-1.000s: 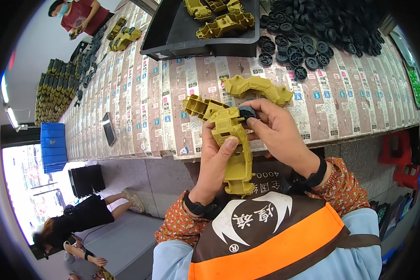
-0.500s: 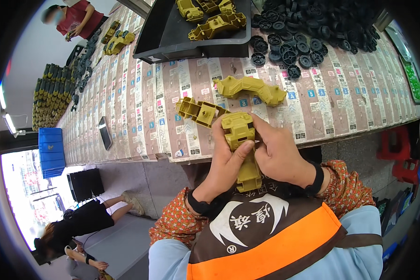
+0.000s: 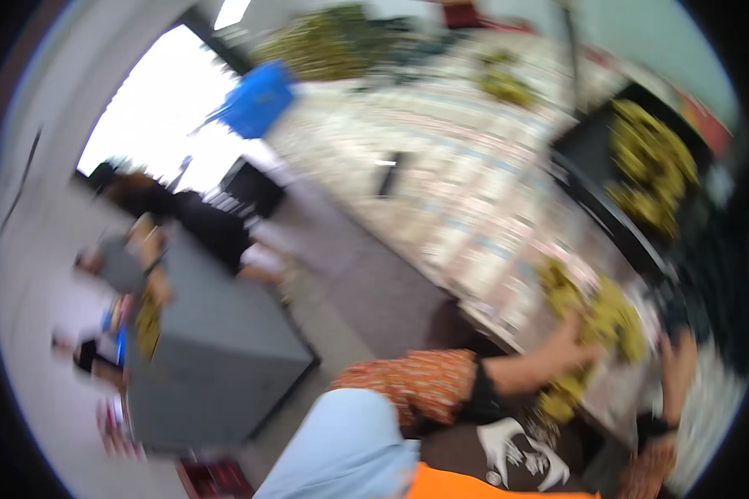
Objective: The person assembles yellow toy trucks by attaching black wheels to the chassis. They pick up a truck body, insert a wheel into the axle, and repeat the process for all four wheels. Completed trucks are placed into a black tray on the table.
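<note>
Motion blurs the whole head view. My left hand is closed around an olive-yellow plastic toy vehicle body, which hangs partly over the table's near edge by my apron. Another yellow vehicle part lies just beyond it, and one more yellow part sits farther left on the table. My right hand reaches over the table at the right, next to the dark wheels. Its fingers are smeared, so any grip there is hidden.
A black bin of yellow vehicle parts stands beyond my hands, with a dark wheel pile beside it. A phone lies on the patterned table. People are around a grey table at the left.
The view has swung left and tilted. My right hand has left the vehicle body and moved out to the wheels; my left hand stays with the body near the table edge.
</note>
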`<act>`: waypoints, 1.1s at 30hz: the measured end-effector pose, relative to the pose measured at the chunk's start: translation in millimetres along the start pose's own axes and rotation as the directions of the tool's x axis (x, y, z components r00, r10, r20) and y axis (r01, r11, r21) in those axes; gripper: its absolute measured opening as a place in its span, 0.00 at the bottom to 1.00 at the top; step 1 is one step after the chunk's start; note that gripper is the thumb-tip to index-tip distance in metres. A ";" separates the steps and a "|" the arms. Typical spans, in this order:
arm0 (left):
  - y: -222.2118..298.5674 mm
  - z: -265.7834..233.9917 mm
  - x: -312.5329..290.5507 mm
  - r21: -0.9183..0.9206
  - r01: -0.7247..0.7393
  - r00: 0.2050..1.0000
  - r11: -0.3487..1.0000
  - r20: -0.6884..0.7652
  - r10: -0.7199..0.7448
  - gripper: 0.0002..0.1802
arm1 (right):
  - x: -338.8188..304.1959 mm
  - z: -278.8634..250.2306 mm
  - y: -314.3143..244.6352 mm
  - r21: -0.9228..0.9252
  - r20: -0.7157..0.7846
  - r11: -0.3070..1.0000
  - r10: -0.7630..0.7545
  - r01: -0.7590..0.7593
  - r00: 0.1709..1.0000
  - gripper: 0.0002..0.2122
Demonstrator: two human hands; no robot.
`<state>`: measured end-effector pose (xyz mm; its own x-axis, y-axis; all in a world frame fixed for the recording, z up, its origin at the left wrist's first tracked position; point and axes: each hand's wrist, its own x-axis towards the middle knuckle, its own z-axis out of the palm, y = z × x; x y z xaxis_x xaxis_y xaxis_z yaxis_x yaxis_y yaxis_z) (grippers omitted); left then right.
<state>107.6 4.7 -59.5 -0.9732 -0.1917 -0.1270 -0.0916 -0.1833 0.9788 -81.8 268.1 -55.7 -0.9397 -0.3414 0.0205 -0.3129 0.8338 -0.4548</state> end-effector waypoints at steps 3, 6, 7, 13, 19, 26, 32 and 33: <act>8.1 7.7 -7.5 -0.340 0.090 0.994 0.936 0.085 -0.064 0.48 | 47.6 53.6 90.5 -0.234 -0.003 0.955 -0.190 0.184 0.982 0.23; 21.0 -6.4 -24.2 -0.493 0.145 0.987 0.858 0.127 -0.094 0.39 | -10.8 -16.7 -34.0 -0.248 0.074 0.939 -0.225 0.237 0.971 0.10; 25.0 -14.3 -28.0 -0.538 0.183 0.983 0.823 0.116 -0.143 0.39 | -11.4 -15.5 -31.3 -0.224 0.087 0.929 -0.283 0.296 0.955 0.10; 35.4 -28.2 -36.8 -0.668 0.139 0.990 0.731 0.101 -0.097 0.37 | -24.6 -11.6 -12.8 -0.152 0.012 0.921 -0.362 0.360 0.932 0.08; 61.3 -24.0 -34.3 -0.628 0.059 0.997 0.776 -0.002 -0.078 0.34 | -64.9 -31.3 -55.9 0.716 0.238 0.680 -0.024 -0.159 0.971 0.19; 69.0 -21.5 -37.7 -0.528 0.101 0.983 0.843 -0.075 -0.165 0.21 | -82.1 -16.5 -151.9 0.844 0.339 0.499 -0.216 -0.195 0.916 0.13; 50.2 -11.6 -32.0 -0.567 0.082 0.994 0.820 -0.016 -0.110 0.20 | -99.4 28.2 -162.9 0.894 0.291 0.390 -0.127 -0.222 0.948 0.13; 50.2 -9.1 -34.5 -0.568 0.073 0.993 0.820 -0.033 -0.111 0.20 | -102.3 30.7 -165.3 0.898 0.286 0.374 -0.101 -0.230 0.953 0.13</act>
<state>138.5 -6.7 -7.4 -0.9495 -0.2020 -0.2403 -0.0262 -0.7119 0.7018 70.3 151.9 -10.0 -0.8244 -0.5335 -0.1893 0.2231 0.0011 -0.9748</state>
